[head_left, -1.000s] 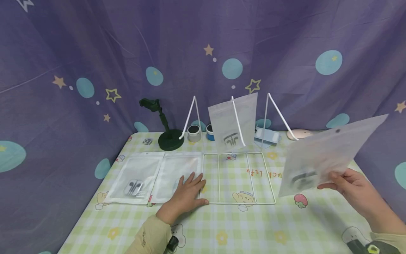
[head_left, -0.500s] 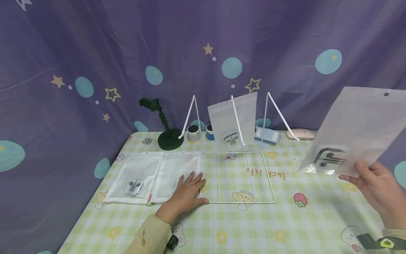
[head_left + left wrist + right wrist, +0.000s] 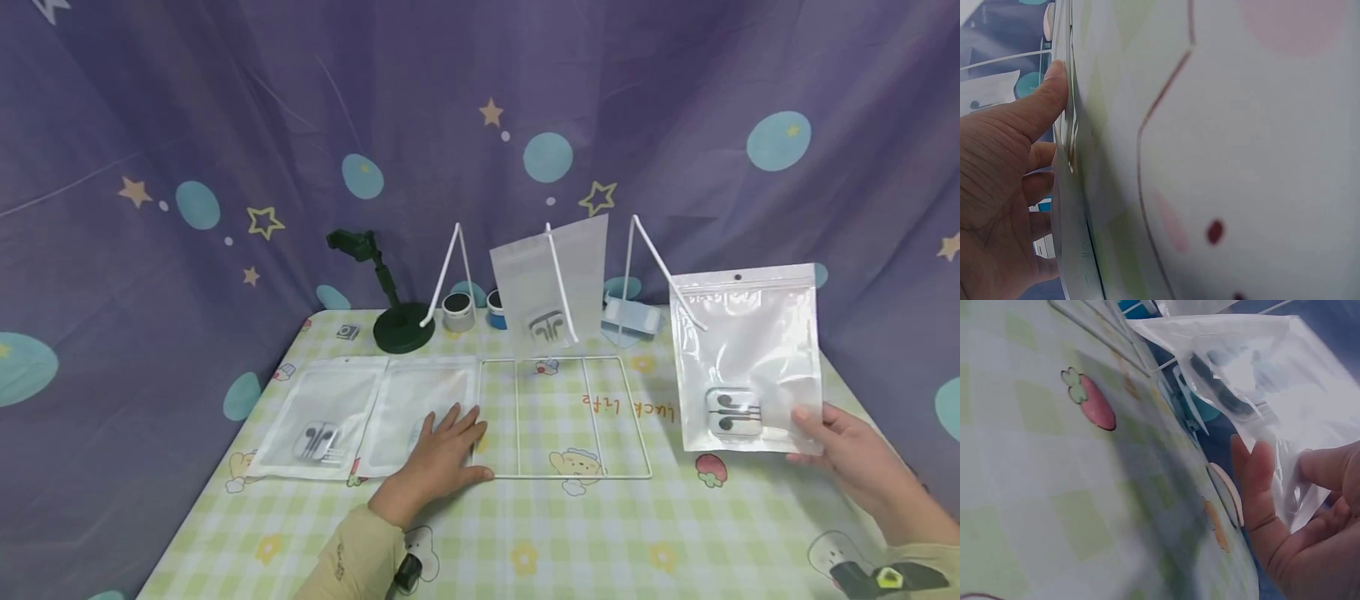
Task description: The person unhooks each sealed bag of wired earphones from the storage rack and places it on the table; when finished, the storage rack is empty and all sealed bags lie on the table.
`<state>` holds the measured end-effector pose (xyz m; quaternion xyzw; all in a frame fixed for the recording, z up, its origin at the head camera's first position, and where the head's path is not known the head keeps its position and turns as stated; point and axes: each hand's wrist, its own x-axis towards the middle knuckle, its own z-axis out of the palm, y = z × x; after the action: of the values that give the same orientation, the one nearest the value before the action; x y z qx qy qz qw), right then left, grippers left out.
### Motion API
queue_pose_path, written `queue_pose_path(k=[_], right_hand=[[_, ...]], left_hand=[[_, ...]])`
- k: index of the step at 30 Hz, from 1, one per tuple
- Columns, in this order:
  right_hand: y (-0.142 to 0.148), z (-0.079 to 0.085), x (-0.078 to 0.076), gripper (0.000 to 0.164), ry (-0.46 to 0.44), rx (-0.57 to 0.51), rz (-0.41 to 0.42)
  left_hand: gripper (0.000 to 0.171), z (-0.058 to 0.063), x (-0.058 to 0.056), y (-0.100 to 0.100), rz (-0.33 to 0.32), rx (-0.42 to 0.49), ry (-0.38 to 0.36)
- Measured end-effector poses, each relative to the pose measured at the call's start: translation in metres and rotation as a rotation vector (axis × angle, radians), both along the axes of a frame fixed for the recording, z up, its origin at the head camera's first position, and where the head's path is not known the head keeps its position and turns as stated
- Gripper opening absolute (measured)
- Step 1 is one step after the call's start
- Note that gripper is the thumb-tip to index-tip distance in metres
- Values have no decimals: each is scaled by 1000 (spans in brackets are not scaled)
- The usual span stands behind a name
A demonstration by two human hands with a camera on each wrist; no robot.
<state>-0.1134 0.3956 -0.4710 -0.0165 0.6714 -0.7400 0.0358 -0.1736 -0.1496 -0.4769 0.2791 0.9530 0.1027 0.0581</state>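
My right hand (image 3: 855, 454) pinches the lower right corner of a clear-fronted zip bag (image 3: 780, 358) with wired earphones (image 3: 733, 412) inside. The bag stands upright above the table, its hang hole (image 3: 738, 277) at the top. The right prong (image 3: 670, 271) of a white wire display rack (image 3: 564, 478) overlaps its upper left part. On the middle prong another earphone bag (image 3: 525, 279) hangs with its back showing. My left hand (image 3: 438, 454) lies with fingers spread over a flat zip bag (image 3: 408, 392) and the rack's left base edge. The right wrist view shows thumb and fingers on the held bag (image 3: 1300, 375).
One more earphone bag (image 3: 303, 408) lies flat at the left. Behind stand a dark green desk stand (image 3: 403, 329), a grey-white round pot (image 3: 458, 313) and a blue one (image 3: 496, 310). A light blue object (image 3: 633, 318) sits behind the rack. A checkered cloth (image 3: 592, 542) covers the table.
My right hand first carried the zip bag rightward, away from the rack, then brought it back left and turned its clear front into view. My left hand has stayed put.
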Motion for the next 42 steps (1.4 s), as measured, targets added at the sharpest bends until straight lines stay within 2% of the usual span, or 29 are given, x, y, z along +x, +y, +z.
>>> queue_pose_path(k=[3,6,7,11,13,17,23,34,36,42], right_hand=[[-2,-6,-1,30,-73,80,-14],[-6,-12,-2,18,-156,181,-9],[-8,-13,-2,20,-182,222,-1],[-16,-16,-3,58,-245,372,19],[-20,-16,-4,64,-261,431,17],[-27,-15,-4,63,-264,499,23],[-36,-13,-4,58,-235,536,49],[-41,-8,-7,59,-284,700,71],[-40,-6,-9,60,-275,771,81],[-36,2,-15,60,-183,1077,87]], left_hand=[[75,0,0,0,-2,3,-2],[75,0,0,-1,-3,8,-7],[75,0,0,-1,-4,11,-8],[75,-1,0,-2,-5,19,-10],[75,-1,0,-2,-4,21,-11],[75,-1,0,-2,-1,25,-18],[74,-1,0,-2,1,35,-24],[77,0,0,-2,-1,26,-23],[77,-1,0,-2,1,24,-23],[74,-1,0,-1,3,32,-20]])
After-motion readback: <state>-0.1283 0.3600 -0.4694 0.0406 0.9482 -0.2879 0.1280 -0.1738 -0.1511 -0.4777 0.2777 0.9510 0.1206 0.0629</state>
